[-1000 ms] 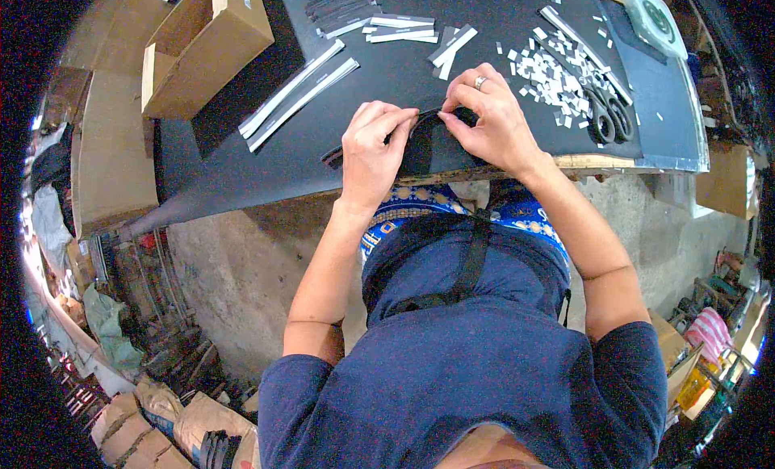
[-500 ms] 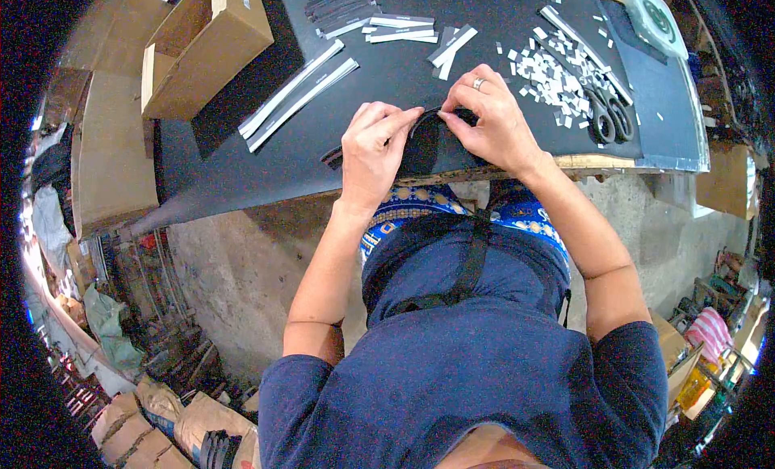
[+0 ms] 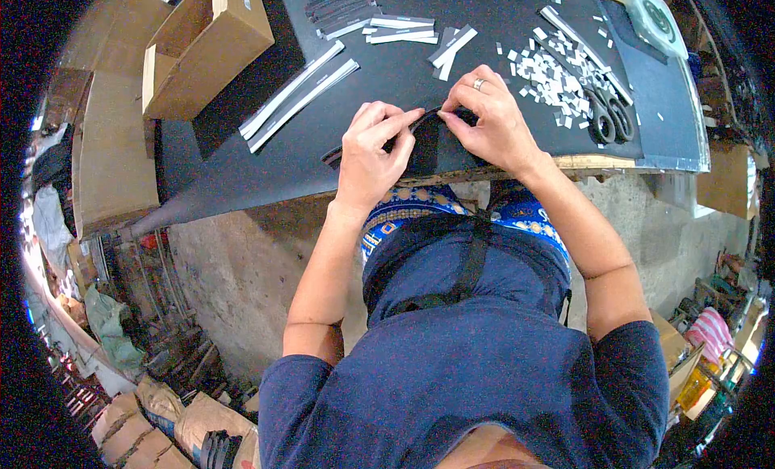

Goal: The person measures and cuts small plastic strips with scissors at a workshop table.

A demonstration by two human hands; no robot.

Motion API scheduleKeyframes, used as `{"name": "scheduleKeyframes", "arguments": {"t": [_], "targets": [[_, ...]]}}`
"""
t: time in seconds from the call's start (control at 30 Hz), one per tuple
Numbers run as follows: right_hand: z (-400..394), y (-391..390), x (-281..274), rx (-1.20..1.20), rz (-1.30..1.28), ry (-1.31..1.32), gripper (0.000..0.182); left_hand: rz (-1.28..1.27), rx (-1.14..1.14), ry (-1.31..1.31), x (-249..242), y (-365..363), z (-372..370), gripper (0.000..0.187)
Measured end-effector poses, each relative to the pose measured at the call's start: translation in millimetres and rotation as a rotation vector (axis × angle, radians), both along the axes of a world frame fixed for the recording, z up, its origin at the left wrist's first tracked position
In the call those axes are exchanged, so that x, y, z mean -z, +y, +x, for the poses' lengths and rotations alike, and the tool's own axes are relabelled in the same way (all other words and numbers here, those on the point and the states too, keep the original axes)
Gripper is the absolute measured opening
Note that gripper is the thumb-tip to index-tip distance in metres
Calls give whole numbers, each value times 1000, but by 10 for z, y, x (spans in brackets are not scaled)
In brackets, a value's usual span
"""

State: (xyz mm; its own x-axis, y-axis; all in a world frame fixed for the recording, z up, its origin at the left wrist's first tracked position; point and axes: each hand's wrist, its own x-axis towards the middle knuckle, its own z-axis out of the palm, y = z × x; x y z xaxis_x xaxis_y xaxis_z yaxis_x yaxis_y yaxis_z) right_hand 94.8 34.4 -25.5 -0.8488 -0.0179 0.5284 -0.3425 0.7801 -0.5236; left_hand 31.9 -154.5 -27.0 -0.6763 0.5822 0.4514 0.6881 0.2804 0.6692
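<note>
Both hands are at the near edge of the dark table [image 3: 242, 178], fingertips close together over a thin black strip [image 3: 429, 115]. The right hand [image 3: 491, 122], with a ring on one finger, pinches the strip between thumb and fingertips. The left hand [image 3: 374, 146] has its fingers bent and a fingertip on the strip; whether its thumb closes on it cannot be told. Dark material shows on the table just left of the left hand; whether it belongs to the strip is unclear.

Black-handled scissors [image 3: 609, 118] lie right of the right hand, touching a scattered heap of small white pieces [image 3: 557, 77]. Two long black-and-white strips [image 3: 299, 95] lie left of and beyond the left hand. Shorter labelled strips [image 3: 402, 28] lie farther off. An open cardboard box [image 3: 214, 57] stands at far left.
</note>
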Motion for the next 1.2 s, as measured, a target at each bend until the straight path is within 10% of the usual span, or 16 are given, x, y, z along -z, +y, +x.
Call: {"name": "scheduleKeyframes", "arguments": {"t": [1.2], "targets": [[-66,4,61,-113,12,-21,40,11,-60,155,113,45,23,17]]}}
